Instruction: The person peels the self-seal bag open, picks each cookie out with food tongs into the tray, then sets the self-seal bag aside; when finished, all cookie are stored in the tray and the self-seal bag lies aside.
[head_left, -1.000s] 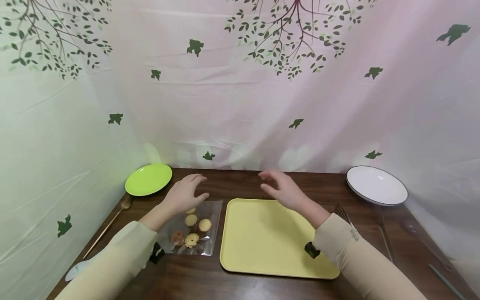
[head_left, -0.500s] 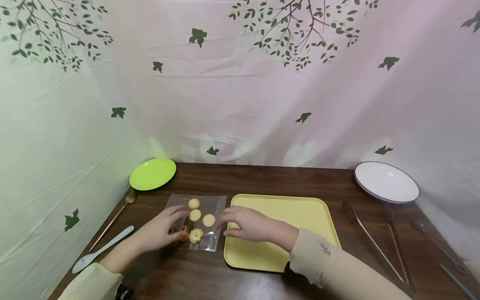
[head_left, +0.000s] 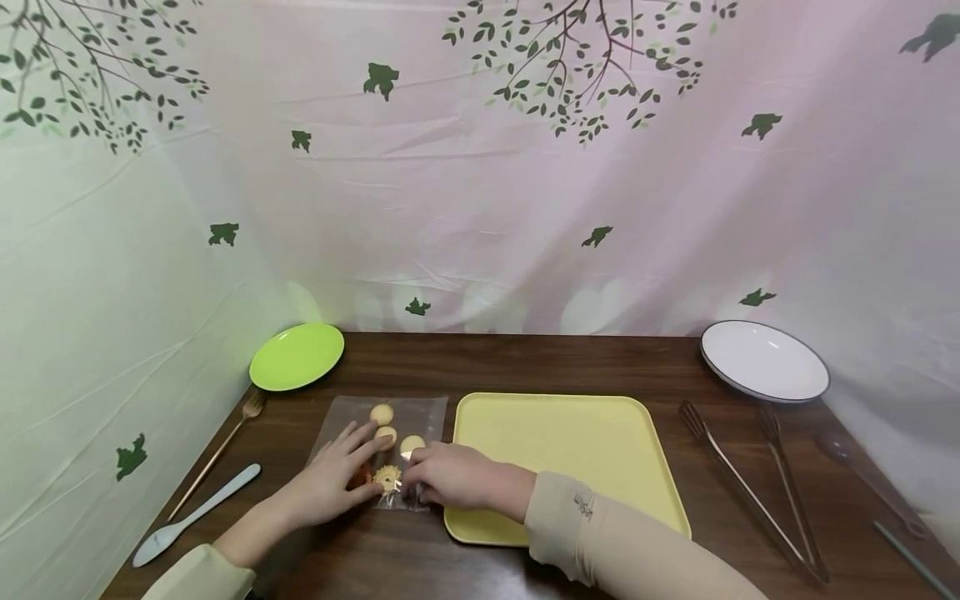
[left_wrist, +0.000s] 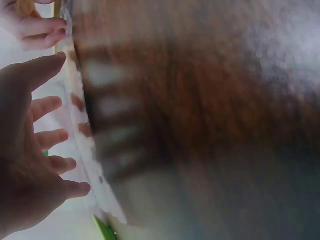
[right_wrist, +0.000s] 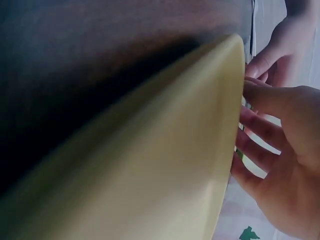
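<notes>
A clear plastic bag lies flat on the table, holding several cookies. Among them are a round pale cookie, a flower-shaped cookie and a reddish-brown one partly under the left hand. My left hand spreads its fingers over the bag's left part, fingertips overlapping the cookies. In the left wrist view the fingers of the left hand are apart. My right hand has bent fingers at the bag's lower right part, beside the flower-shaped cookie. Whether they pinch the plastic I cannot tell.
A yellow tray lies right of the bag, under the right forearm. Back left is a green plate; back right, a white dish. A copper fork and pale blue spatula lie left, metal tongs right.
Both hands came down from above the table to the bag. The right hand moved left across the tray to the bag's right part; the left hand shifted right onto the bag.
</notes>
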